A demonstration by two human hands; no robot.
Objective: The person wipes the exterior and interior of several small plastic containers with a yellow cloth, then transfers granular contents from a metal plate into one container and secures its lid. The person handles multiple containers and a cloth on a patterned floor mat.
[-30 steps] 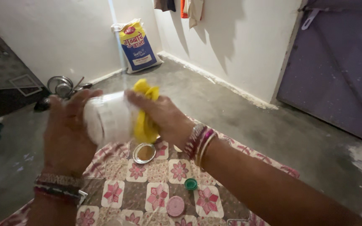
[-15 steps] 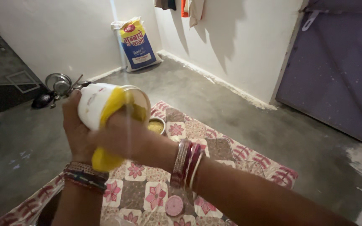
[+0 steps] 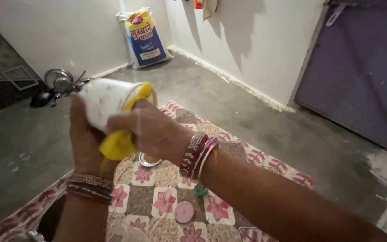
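My left hand (image 3: pixel 86 143) grips a white plastic jar (image 3: pixel 104 99) from below and holds it tilted on its side at chest height. My right hand (image 3: pixel 151 130) presses a yellow cloth (image 3: pixel 117 144) against the jar's side and rim, the cloth wrapped partly over the mouth. Below them, on a floral patterned mat (image 3: pixel 166 201), lie a small round steel lid (image 3: pixel 148 160), a pink round lid (image 3: pixel 184 212) and a green cap (image 3: pixel 199 190), partly hidden by my right wrist. Bangles ring both wrists.
A yellow and blue sack (image 3: pixel 143 36) leans in the far corner of the white walls. Steel vessels (image 3: pixel 59 82) sit on the grey concrete floor at the left. A purple door (image 3: pixel 363 67) stands at the right. Clothes hang at the top edge.
The jar has turned a little and the yellow cloth has slid along its side under my right hand. The steel lid on the mat shows again below my hands.
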